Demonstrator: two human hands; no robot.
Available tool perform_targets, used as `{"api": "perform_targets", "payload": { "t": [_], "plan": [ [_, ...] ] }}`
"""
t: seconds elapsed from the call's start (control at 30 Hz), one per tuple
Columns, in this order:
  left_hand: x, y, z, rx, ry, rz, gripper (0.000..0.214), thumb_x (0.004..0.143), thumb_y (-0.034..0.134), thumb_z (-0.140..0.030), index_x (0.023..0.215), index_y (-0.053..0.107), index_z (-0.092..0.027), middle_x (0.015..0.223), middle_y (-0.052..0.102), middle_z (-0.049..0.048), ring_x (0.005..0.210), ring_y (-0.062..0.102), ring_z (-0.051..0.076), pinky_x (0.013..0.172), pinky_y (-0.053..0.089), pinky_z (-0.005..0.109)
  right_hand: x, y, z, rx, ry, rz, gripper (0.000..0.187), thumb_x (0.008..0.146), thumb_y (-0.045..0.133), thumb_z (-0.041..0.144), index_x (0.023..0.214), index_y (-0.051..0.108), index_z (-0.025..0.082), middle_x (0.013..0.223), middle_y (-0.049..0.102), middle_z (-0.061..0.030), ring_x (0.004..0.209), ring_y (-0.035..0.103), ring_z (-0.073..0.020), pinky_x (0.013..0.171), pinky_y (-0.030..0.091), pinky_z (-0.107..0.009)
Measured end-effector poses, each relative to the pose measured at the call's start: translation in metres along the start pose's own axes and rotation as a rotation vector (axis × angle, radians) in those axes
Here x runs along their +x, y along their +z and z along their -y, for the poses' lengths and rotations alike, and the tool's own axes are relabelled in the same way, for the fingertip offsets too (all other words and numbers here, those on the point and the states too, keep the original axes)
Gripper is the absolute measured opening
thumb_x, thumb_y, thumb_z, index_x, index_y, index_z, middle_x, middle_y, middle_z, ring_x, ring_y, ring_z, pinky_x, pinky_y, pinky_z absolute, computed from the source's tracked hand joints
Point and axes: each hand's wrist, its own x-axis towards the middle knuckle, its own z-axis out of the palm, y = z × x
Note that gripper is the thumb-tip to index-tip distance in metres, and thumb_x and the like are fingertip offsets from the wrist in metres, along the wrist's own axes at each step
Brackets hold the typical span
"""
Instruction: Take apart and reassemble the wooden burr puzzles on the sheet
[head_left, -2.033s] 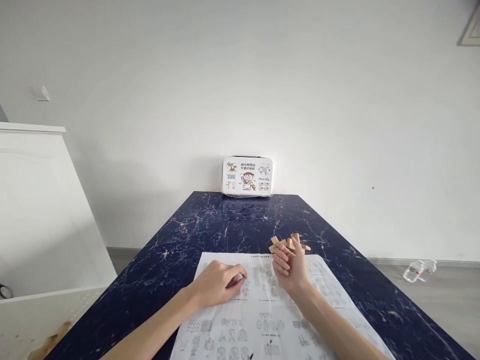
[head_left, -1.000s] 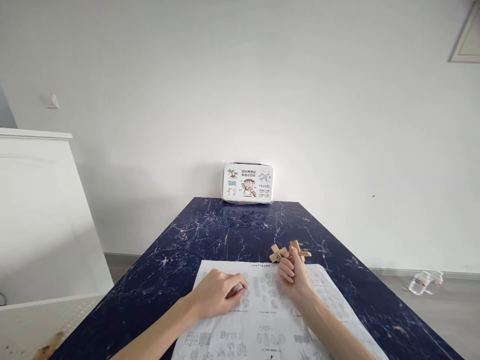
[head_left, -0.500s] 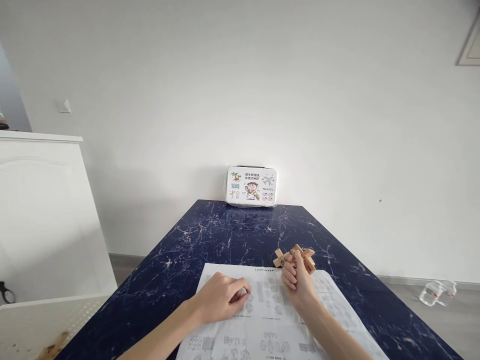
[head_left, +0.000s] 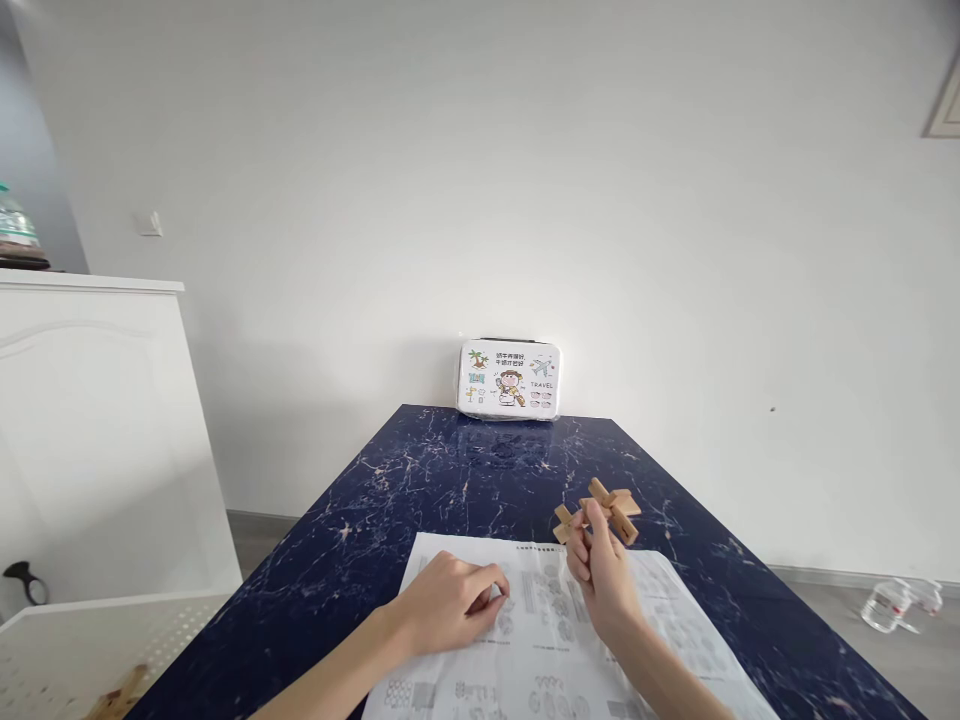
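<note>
A wooden interlocking puzzle (head_left: 624, 512) of crossed light-brown bars is pinched in my right hand (head_left: 600, 570), just above the far edge of the paper sheet. Its bars stick out on both sides of the thumb; my fingers hide its middle. My left hand (head_left: 454, 605) rests on the paper sheet (head_left: 540, 665) with its fingers curled in and the thumb close to the index finger. Nothing shows between them. Printed diagrams and small text cover the white, creased sheet, which lies under both forearms.
The sheet lies on a dark blue marbled table (head_left: 450, 480). Against the wall at its far end stands a white cartoon-printed case (head_left: 508, 380). A white perforated basket (head_left: 67, 640) with wooden pieces (head_left: 120, 695) is at lower left, by a white cabinet (head_left: 105, 420). Clear bottles (head_left: 889, 605) are on the floor.
The puzzle has turned slightly in my right hand, so more of its bars show on the right. My left hand stays in place on the sheet. The view has shifted a little.
</note>
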Motion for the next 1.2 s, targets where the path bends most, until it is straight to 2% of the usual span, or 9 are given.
{"api": "perform_targets", "payload": {
  "t": [0.23,0.47,0.67,0.8,0.93,1.0,1.07,1.13,1.2],
  "plan": [
    [-0.001,0.002,0.001,-0.009,-0.012,-0.008,0.014,0.094,0.056,-0.020,0.100,0.069,-0.020,0.058,0.061,-0.0055,0.047,0.053,0.010,0.057,0.042,0.021,-0.010,0.010,-0.005,-0.290,-0.071,0.154,0.057,0.089,0.060,0.076,0.076,0.057,0.020,0.044,0.034,0.0092,0.039,0.019,-0.0052,0.037,0.018,-0.020],
    [0.001,0.004,-0.001,-0.068,-0.154,-0.045,0.012,0.095,0.057,-0.022,0.096,0.069,-0.020,0.061,0.061,-0.0044,0.052,0.055,0.012,0.059,0.040,0.023,-0.026,0.017,-0.014,-0.563,-0.133,0.477,0.050,0.094,0.062,0.064,0.072,0.062,0.020,0.043,0.046,0.0048,0.035,0.035,-0.0071,0.041,0.027,-0.021],
    [0.006,-0.002,-0.001,-0.403,-0.355,-0.111,0.036,0.109,0.040,-0.048,0.106,0.060,-0.019,0.077,0.063,0.0002,0.064,0.057,0.015,0.061,0.042,0.025,-0.033,0.016,-0.020,-0.843,-0.236,0.633,0.041,0.102,0.052,0.050,0.076,0.063,0.020,0.056,0.051,0.0017,0.047,0.043,-0.0118,0.051,0.031,-0.026],
    [0.007,-0.008,-0.006,-0.739,-0.340,-0.053,0.048,0.110,0.028,-0.056,0.119,0.058,-0.020,0.101,0.067,0.0049,0.087,0.064,0.018,0.086,0.050,0.033,-0.033,0.013,-0.022,-0.889,-0.272,0.679,0.031,0.104,0.048,0.042,0.088,0.066,0.022,0.059,0.051,0.0029,0.048,0.044,-0.0123,0.054,0.035,-0.026],
    [0.005,-0.010,-0.004,-0.939,-0.319,-0.020,0.048,0.111,0.026,-0.052,0.132,0.057,-0.022,0.134,0.060,0.0111,0.102,0.065,0.021,0.098,0.049,0.038,-0.033,0.013,-0.020,-0.918,-0.280,0.687,0.027,0.103,0.049,0.036,0.086,0.065,0.023,0.057,0.051,0.0037,0.048,0.045,-0.0122,0.054,0.035,-0.025],
    [0.004,-0.010,-0.001,-1.030,-0.301,-0.014,0.045,0.110,0.029,-0.048,0.145,0.046,-0.025,0.133,0.064,0.0118,0.110,0.065,0.024,0.101,0.049,0.043,-0.033,0.013,-0.019,-0.927,-0.295,0.695,0.026,0.102,0.050,0.034,0.083,0.064,0.022,0.059,0.053,0.0034,0.048,0.045,-0.0118,0.054,0.034,-0.025],
    [0.003,-0.011,0.002,-1.046,-0.300,0.009,0.044,0.105,0.046,-0.037,0.148,0.044,-0.027,0.139,0.062,0.0112,0.125,0.060,0.027,0.107,0.046,0.045,-0.033,0.014,-0.018,-0.933,-0.341,0.708,0.026,0.100,0.051,0.030,0.079,0.063,0.022,0.061,0.055,0.0028,0.050,0.045,-0.0115,0.055,0.033,-0.024],
    [0.004,-0.010,0.003,-1.057,-0.311,0.032,0.057,0.093,0.060,-0.024,0.148,0.043,-0.028,0.140,0.061,0.0110,0.128,0.058,0.029,0.105,0.047,0.045,-0.033,0.013,-0.017,-0.941,-0.396,0.721,0.025,0.097,0.053,0.026,0.074,0.060,0.021,0.060,0.054,0.0029,0.052,0.044,-0.0115,0.055,0.032,-0.024],
    [0.005,-0.010,0.003,-1.061,-0.318,0.048,0.065,0.086,0.063,-0.017,0.148,0.044,-0.027,0.135,0.064,0.0105,0.126,0.060,0.028,0.107,0.046,0.045,-0.033,0.012,-0.018,-0.960,-0.420,0.731,0.024,0.095,0.053,0.023,0.072,0.057,0.021,0.059,0.051,0.0038,0.052,0.041,-0.0110,0.054,0.029,-0.025]
  ]
}}
